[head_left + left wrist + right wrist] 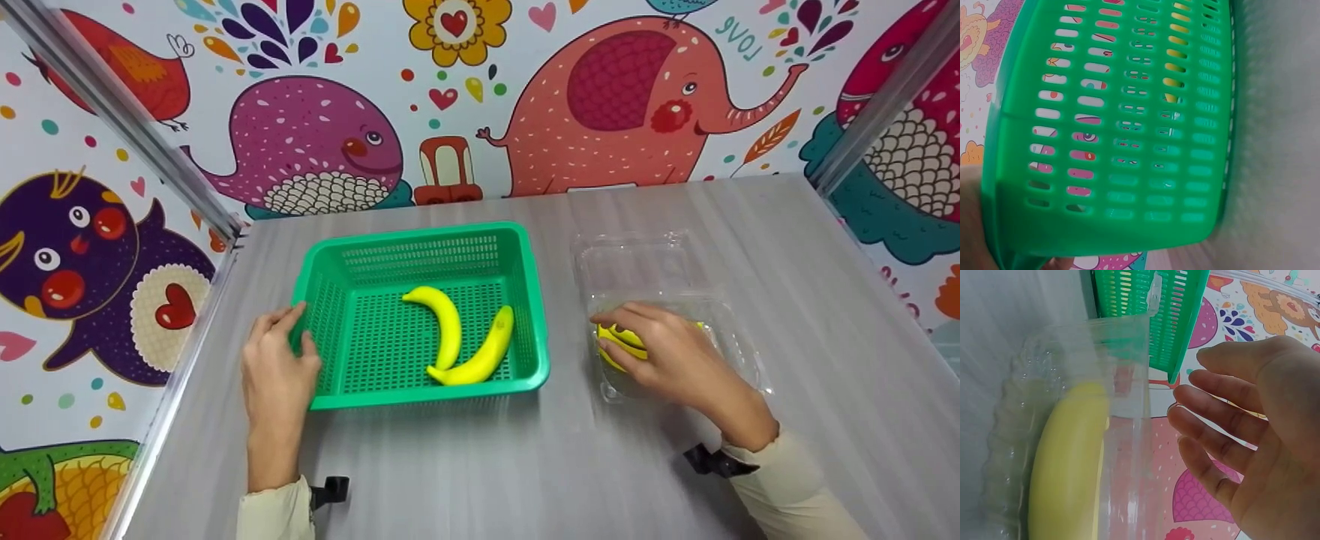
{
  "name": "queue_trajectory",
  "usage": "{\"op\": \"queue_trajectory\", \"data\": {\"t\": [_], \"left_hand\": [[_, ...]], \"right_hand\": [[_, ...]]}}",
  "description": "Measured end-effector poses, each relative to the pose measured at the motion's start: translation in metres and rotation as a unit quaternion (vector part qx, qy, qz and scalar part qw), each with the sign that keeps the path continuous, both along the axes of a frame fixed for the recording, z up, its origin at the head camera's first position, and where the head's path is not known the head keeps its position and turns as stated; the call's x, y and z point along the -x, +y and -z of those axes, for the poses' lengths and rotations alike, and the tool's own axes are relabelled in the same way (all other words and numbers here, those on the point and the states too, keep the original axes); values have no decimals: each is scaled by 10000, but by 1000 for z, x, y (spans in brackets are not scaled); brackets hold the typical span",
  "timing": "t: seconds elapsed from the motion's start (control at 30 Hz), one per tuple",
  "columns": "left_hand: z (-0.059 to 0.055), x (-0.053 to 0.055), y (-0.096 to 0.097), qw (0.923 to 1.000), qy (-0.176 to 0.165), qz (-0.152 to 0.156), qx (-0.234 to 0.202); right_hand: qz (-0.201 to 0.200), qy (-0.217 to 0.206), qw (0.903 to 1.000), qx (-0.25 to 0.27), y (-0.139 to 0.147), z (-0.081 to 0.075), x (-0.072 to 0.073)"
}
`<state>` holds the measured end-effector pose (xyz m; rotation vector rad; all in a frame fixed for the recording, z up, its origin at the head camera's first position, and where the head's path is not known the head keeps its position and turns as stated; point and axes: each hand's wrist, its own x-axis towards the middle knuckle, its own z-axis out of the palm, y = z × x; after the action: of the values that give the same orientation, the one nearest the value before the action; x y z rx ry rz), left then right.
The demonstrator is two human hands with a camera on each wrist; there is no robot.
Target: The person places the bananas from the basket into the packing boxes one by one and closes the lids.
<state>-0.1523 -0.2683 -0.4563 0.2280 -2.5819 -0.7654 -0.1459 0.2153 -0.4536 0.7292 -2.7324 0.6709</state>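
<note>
My left hand [279, 367] holds the left rim of a green plastic basket [420, 235], and in the left wrist view part of the hand [970, 219] shows at that rim. Two yellow bananas, one curved [448, 322] and one lower right [484, 356], lie on the basket's floor with their ends meeting. Over a clear plastic clamshell box [739, 345] hovers my right hand [667, 349], fingers loosely spread and holding nothing. Beneath it, yellow bananas [626, 341] sit in the box, partly hidden by the hand. In the right wrist view one banana [1067, 461] shows through the clear wall.
The box's transparent lid [637, 262] lies folded back toward the rear wall. Both containers stand on a grey wood-grain table [480, 465]. Cartoon-printed panels [465, 97] close off the back and sides, with metal posts [142, 124] at the corners.
</note>
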Motion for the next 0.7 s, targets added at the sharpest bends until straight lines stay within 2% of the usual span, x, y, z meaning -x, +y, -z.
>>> {"op": "queue_trajectory", "data": {"t": [0.13, 0.4, 0.7], "left_hand": [[1, 0, 0, 10000, 12, 0, -36], [3, -1, -1, 9999, 99, 28, -49], [1, 0, -1, 10000, 51, 26, -69]], "right_hand": [[-18, -68, 10000, 40, -9, -4, 2], [-314, 244, 9992, 65, -34, -15, 8], [-855, 579, 9945, 172, -60, -21, 18]]}}
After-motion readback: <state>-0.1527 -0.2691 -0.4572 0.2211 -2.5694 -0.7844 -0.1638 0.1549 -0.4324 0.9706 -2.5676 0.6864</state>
